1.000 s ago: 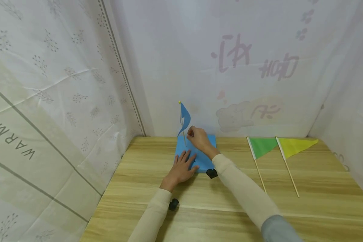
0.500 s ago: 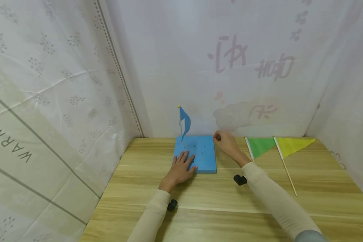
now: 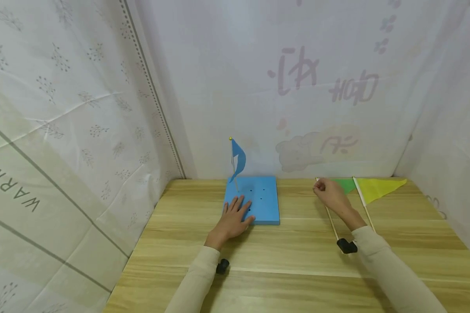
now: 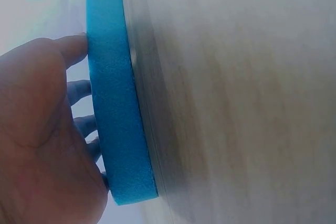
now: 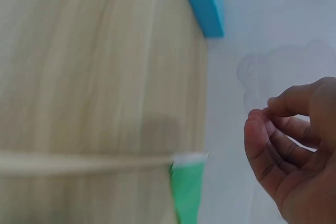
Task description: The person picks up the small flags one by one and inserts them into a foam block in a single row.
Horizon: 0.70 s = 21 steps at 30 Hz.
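Note:
My left hand point(image 3: 230, 221) lies with fingers spread on the blue foam block point(image 3: 267, 208), and the left wrist view shows its fingers over the edge of the block point(image 4: 118, 103). A small blue flag point(image 3: 239, 158) on a thin stick with a yellow tip stands upright in the block, just beyond those fingers. My right hand point(image 3: 333, 195) hovers over the green flag point(image 3: 346, 184), covering part of it, with its fingers loosely curled. In the right wrist view that hand point(image 5: 294, 145) holds nothing, and the green flag point(image 5: 187, 192) lies below it.
A yellow flag point(image 3: 380, 190) lies on the wooden table point(image 3: 290, 256) to the right of the green one. Several small dark holes dot the top of the block. Printed curtains point(image 3: 227, 87) hang behind the table and along both sides.
The right hand has left the blue flag and moved right, over the block's edge to the green flag. The blue flag stays standing in the block; the left hand stays on the block.

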### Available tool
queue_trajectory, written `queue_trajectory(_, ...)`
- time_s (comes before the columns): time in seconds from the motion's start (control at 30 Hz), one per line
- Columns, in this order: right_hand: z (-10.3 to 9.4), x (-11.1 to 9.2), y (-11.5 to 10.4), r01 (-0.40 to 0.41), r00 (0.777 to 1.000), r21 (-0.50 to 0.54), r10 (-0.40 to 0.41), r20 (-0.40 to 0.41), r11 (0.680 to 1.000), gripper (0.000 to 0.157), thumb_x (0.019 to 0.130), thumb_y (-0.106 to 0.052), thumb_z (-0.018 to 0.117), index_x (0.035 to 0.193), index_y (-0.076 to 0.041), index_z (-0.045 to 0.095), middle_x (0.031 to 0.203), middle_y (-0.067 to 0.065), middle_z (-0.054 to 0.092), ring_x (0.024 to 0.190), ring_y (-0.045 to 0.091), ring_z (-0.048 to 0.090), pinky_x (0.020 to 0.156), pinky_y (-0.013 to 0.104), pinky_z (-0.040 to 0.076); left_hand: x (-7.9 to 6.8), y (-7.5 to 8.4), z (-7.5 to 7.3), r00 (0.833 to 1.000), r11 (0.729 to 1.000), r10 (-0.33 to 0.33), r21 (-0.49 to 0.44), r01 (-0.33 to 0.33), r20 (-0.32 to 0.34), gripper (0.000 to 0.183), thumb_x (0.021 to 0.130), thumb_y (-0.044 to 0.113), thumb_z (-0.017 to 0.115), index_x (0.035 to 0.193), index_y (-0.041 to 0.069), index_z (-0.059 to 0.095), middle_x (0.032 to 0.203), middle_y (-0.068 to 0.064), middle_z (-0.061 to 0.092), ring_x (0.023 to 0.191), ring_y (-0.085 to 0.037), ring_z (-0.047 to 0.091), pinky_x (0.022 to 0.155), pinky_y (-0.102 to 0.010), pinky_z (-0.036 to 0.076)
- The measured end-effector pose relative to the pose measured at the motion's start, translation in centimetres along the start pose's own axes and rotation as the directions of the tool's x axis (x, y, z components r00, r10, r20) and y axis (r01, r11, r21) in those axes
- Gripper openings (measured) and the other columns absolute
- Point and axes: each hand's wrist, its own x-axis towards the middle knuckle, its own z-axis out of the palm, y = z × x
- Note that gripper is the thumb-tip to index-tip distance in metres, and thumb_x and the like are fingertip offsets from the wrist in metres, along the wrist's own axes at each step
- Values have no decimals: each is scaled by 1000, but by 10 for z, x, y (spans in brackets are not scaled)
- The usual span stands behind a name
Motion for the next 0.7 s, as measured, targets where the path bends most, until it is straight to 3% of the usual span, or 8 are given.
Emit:
queue_trajectory(0.23, -8, -21, 29, -46, 996, -66, 51, 70, 997, 21, 101, -14, 68, 98, 7, 72, 92, 21, 74, 76, 26, 67, 66, 42, 57, 0, -1, 0, 1000, 1000, -2, -2, 2, 6, 63, 113, 43, 50, 167, 12, 38, 178, -19, 20, 166, -44, 14, 132, -69, 10)
queue_trajectory(0.4, -6, -33, 39, -121, 972, -97, 138, 189, 988, 25, 100, -20, 72, 86, 0, 69, 79, 11, 69, 64, 18, 58, 57, 32, 48, -1, -1, -1, 1000, 1000, -9, -1, 9, 2, 63, 113, 43, 50, 167, 12, 38, 177, -19, 21, 166, -44, 14, 132, -68, 10)
queue_trajectory(0.53, -3, -37, 41, -188, 946, -106, 209, 249, 976, 27, 99, -23, 71, 79, -6, 63, 68, 2, 60, 58, 13, 51, 53, 27, 42, -1, -1, -1, 1000, 1000, -7, -4, 7, 1, 63, 113, 44, 50, 167, 12, 38, 177, -19, 21, 166, -44, 14, 132, -68, 10)
queue_trajectory(0.7, 1, -39, 44, -193, 947, -100, 212, 240, 976, 41, 96, -17, 66, 60, -18, 48, 53, -9, 40, 49, 7, 38, 49, 23, 32, 0, -1, 0, 1000, 1000, 3, -8, -3, 5, 63, 114, 43, 49, 167, 12, 37, 178, -19, 19, 166, -44, 13, 132, -68, 9)
